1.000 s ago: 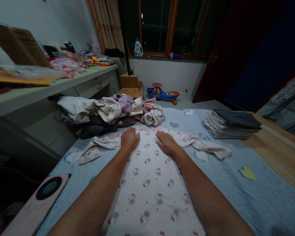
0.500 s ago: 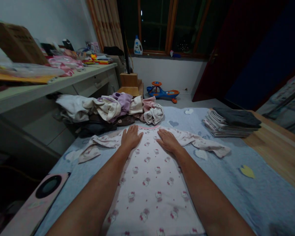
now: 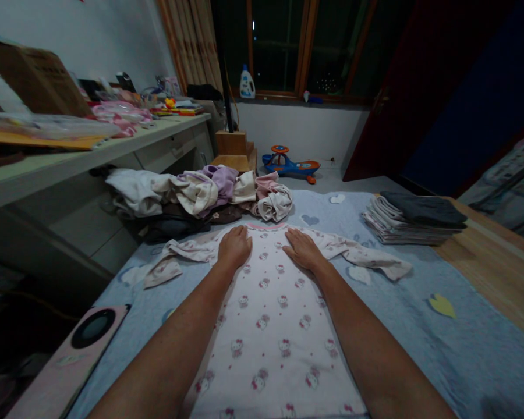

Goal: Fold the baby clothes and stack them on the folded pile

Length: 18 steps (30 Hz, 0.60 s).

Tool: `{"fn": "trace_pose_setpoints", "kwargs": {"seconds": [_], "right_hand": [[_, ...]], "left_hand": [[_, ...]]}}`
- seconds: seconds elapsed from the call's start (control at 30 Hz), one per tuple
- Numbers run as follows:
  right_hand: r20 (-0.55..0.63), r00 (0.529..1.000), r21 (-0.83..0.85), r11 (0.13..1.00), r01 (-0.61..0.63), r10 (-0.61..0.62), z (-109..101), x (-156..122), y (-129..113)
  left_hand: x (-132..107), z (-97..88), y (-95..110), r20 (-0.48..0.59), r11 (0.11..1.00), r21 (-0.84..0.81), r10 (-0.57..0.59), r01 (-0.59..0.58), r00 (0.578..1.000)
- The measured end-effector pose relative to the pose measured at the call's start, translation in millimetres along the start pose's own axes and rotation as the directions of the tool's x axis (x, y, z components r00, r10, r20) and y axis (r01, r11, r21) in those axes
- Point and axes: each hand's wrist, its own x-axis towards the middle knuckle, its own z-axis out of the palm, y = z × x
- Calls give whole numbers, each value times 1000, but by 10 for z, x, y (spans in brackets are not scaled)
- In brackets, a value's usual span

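Bedroom at night, with a pale blue bed cover (image 3: 441,343) spread over the foreground and a white cartoon-print long-sleeved top (image 3: 271,343) lying flat on it, collar at 12 o'clock and sleeves reaching out toward 9 and 3 o'clock. The left hand (image 3: 234,247) and right hand (image 3: 303,249) rest palm down on the chest just below the collar, well apart. Their fingers (image 3: 244,233) lie flat and slightly spread, pressing on the fabric without pinching or gripping it. Just beyond the collar, at 11 o'clock, sits a heap of crumpled clothes (image 3: 196,198). A stack of folded clothes (image 3: 413,224) lies at 2 o'clock, near a wooden bed edge (image 3: 489,279). A pink phone (image 3: 65,355) lies at 8 o'clock on the cover's edge. A white desk (image 3: 70,166) runs along the wall at 10 o'clock.
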Motion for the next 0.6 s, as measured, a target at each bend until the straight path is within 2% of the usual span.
{"fn": "trace_pose_setpoints", "kwargs": {"seconds": [0.17, 0.3, 0.43, 0.53, 0.6], "right_hand": [[-16, 999, -17, 999, -38, 38, 30, 10, 13], [-30, 990, -36, 990, -135, 134, 54, 10, 37], [-39, 979, -59, 977, -204, 202, 55, -3, 54], [-32, 972, -67, 970, -233, 232, 48, -7, 55], [-28, 970, -66, 968, -241, 240, 44, -5, 52]], "left_hand": [[-10, 58, 30, 72, 991, 23, -133, 132, 988], [-6, 81, 16, 175, 986, 8, -168, 169, 970], [-61, 32, -83, 215, 998, -15, -62, 67, 975], [-153, -18, -208, 201, 999, -28, 42, -37, 979], [-214, -44, -300, 189, 997, -28, 70, -66, 980]]}}
